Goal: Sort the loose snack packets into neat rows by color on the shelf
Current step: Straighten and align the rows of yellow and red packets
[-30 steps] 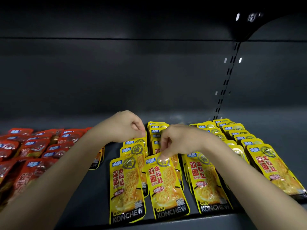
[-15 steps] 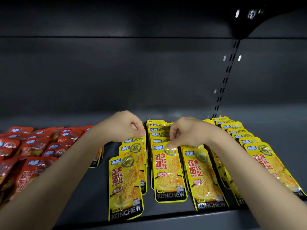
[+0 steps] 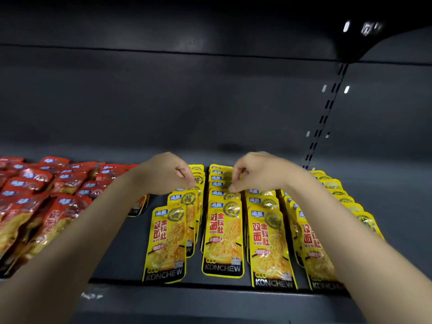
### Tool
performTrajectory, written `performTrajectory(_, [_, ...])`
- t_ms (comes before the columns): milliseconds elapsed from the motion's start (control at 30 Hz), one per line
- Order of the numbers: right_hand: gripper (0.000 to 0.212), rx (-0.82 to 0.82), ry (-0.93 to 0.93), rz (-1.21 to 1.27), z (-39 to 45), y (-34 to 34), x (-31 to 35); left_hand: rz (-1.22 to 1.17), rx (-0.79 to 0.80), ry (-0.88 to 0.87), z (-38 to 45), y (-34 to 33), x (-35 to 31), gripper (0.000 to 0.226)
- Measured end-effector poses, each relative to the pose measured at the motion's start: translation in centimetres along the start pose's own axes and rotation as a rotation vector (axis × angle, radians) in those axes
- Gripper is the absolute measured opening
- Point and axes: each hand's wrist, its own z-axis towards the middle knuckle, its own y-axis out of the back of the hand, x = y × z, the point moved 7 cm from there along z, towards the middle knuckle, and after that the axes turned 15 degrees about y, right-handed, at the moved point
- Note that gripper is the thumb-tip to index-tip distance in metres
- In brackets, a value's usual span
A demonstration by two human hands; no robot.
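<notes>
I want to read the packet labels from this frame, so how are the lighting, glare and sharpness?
Head view: dim overall, the shelf back wall nearly black; front yellow packets are lit and their KONCHEW print readable; red packets show foil glare and soft print; both hands are slightly motion-blurred; wide-angle distortion bends the shelf edges, and the corners fall off dark.

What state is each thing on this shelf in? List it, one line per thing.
Left hand: fingers curled, grip on the top of a yellow packet.
Right hand: fingertips pinching the top of a packet in the next row.
Yellow packets: lying flat in overlapping front-to-back rows.
Red packets: on the left, overlapped, rows looser.
Shelf: dark, bare strip between red and yellow.
</notes>
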Motion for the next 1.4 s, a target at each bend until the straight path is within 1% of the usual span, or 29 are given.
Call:
performTrajectory(133, [0.016, -0.048, 0.007, -0.009, 0.9, 1.2, 0.6, -0.013, -0.025, 0.02, -0.2, 1.1, 1.5, 0.006])
performTrajectory(267, [0.014, -0.079, -0.006, -0.027, 2.8, 1.6, 1.3, -0.049, -0.083, 0.052, 0.7, 3.1, 3.4, 0.011])
performTrajectory(400, [0.012, -0.087, -0.033, -0.063, 5.6, 1.5, 2.0, -0.067, -0.095, 0.06, 2.1, 5.0, 5.2, 0.016])
performTrajectory(567, [0.011, -0.072, -0.1, -0.111, 9.7, 0.5, 1.6, 0.043, -0.079, 0.036, 5.3, 6.6, 6.3, 0.013])
performTrajectory(633, [0.016, -0.071, -0.154, -0.129, 11.0, 0.4, 0.9, 0.123, -0.036, 0.029, 7.2, 6.3, 6.0, 0.017])
performTrajectory(700, [0.018, -0.074, -0.189, -0.132, 11.7, 0.4, 0.6, 0.148, 0.007, 0.037, 9.1, 5.8, 5.6, 0.023])
performTrajectory(767, [0.022, -0.051, -0.204, -0.136, 12.3, 0.1, 0.5, 0.149, 0.02, 0.031, 10.7, 5.0, 5.1, 0.029])
performTrajectory(800, [0.023, -0.028, -0.205, -0.138, 12.6, -0.2, 0.4, 0.157, 0.026, 0.027, 11.2, 4.5, 4.9, 0.027])
performTrajectory(867, [0.024, 0.019, -0.217, -0.135, 12.8, -0.7, 0.3, 0.179, 0.038, 0.024, 12.0, 3.4, 4.5, 0.012])
performTrajectory(933, [0.021, 0.07, -0.211, -0.13, 12.8, -1.2, 0.2, 0.225, 0.029, 0.025, 12.5, 2.6, 4.0, 0.014])
performTrajectory(1000, [0.024, 0.14, -0.198, -0.132, 12.7, -1.8, 0.6, 0.279, 0.033, 0.033, 13.0, 1.9, 3.9, 0.013])
performTrajectory(1067, [0.028, 0.173, -0.184, -0.151, 12.8, -2.2, 0.7, 0.299, 0.066, 0.052, 13.3, 1.0, 4.1, 0.014])
performTrajectory(1100, [0.028, 0.184, -0.179, -0.161, 13.0, -2.4, 0.6, 0.303, 0.055, 0.055, 13.4, 0.8, 4.2, 0.014])
performTrajectory(1167, [0.03, 0.207, -0.17, -0.177, 13.2, -2.7, 0.4, 0.281, 0.01, 0.06, 13.5, 0.5, 4.5, 0.016])
performTrajectory(1233, [0.032, 0.234, -0.156, -0.174, 13.4, -3.0, 0.3, 0.217, -0.003, 0.078, 13.6, 0.4, 4.9, 0.015])
performTrajectory(1300, [0.035, 0.241, -0.143, -0.156, 13.4, -3.2, 0.3, 0.138, 0.018, 0.106, 13.7, 0.3, 5.1, 0.014])
performTrajectory(1367, [0.037, 0.236, -0.135, -0.139, 13.5, -3.2, 0.1, 0.042, 0.059, 0.135, 13.7, 0.0, 5.2, 0.007])
performTrajectory(1400, [0.036, 0.227, -0.134, -0.128, 13.5, -3.1, -0.1, 0.003, 0.078, 0.151, 13.8, -0.2, 5.3, 0.009])
